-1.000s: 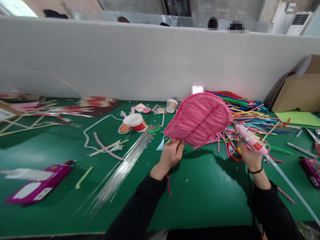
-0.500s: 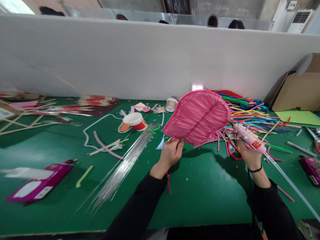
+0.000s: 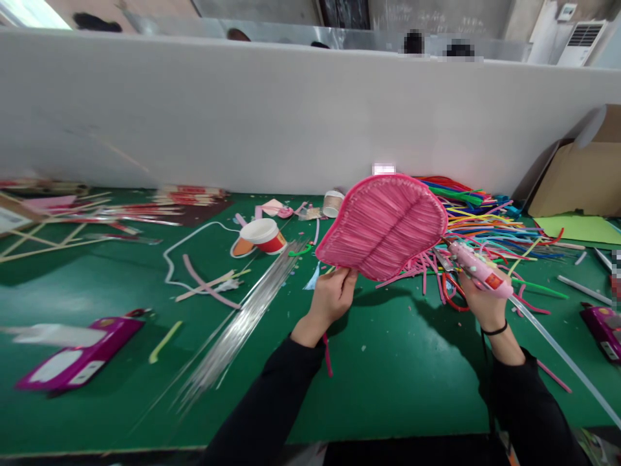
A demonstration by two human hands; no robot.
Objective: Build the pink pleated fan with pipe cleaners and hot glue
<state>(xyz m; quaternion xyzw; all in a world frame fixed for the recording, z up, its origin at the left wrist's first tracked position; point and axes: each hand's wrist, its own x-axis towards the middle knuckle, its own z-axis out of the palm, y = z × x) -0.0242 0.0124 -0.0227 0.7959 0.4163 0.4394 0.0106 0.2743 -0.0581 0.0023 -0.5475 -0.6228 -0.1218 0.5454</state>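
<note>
Raised above the table, a pink petal-shaped piece point(image 3: 388, 226) faces me; it looks covered in pink pipe cleaners with a darker pink edge. My left hand point(image 3: 332, 298) pinches its lower left edge, fingers closed. A pink stem hangs below that hand. In my right hand point(image 3: 485, 304) is a pink hot glue gun point(image 3: 478, 268), its tip at or very near the right edge of the petal-shaped piece; I cannot tell if they touch. A clear glue stick point(image 3: 557, 349) sticks out of the gun's back end. Red-handled scissors point(image 3: 453, 294) lie beside my right hand.
Colourful pipe cleaners point(image 3: 485, 223) lie piled behind my right hand. Left of me are a bundle of thin wires point(image 3: 247, 317), a paper cup point(image 3: 264, 234) and a purple tool point(image 3: 87, 356). A white partition point(image 3: 242, 116) closes the back; a cardboard box point(image 3: 577, 175) stands right.
The glue gun and my right hand have shifted slightly left along the piece's right edge. My left hand and the petal-shaped piece stay almost still.
</note>
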